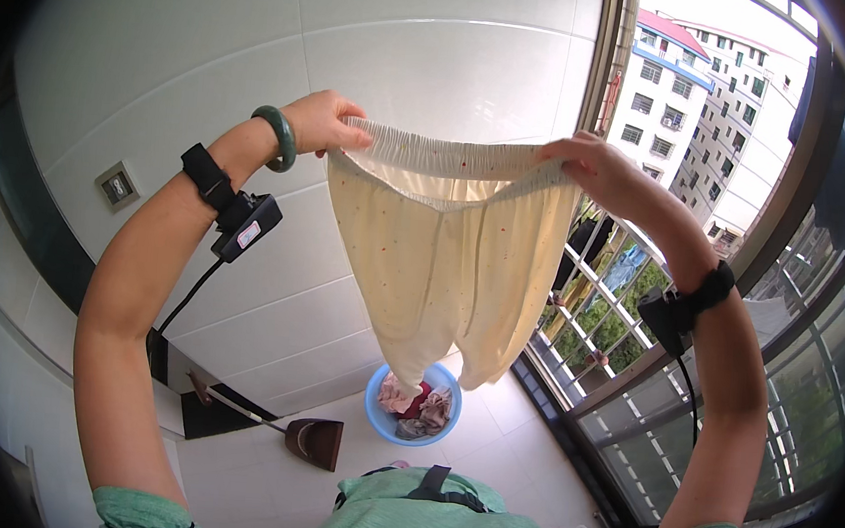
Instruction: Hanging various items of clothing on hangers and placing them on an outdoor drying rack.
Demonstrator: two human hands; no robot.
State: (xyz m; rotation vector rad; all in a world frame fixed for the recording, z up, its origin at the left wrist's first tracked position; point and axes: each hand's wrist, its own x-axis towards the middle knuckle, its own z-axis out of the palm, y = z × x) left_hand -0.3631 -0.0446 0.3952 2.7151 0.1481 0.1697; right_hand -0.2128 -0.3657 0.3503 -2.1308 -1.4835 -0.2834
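Note:
Pale yellow trousers with an elastic waistband and small speckles hang from both hands, stretched wide at the waist. My left hand pinches one end of the waistband, thumb on the outside. At the opposite end, my right hand grips the waistband too. The waist opening faces me, and the legs dangle down, one cuff overlapping the view of a blue plastic basin on the floor. Crumpled clothes in pink, dark red and grey lie inside the basin.
A brown dustpan with a long handle rests on the floor to the left. White tiled wall stands ahead, bearing a wall socket. Along the right runs a window with metal bars, other garments hanging outside it. Cables trail from both wrist-worn devices.

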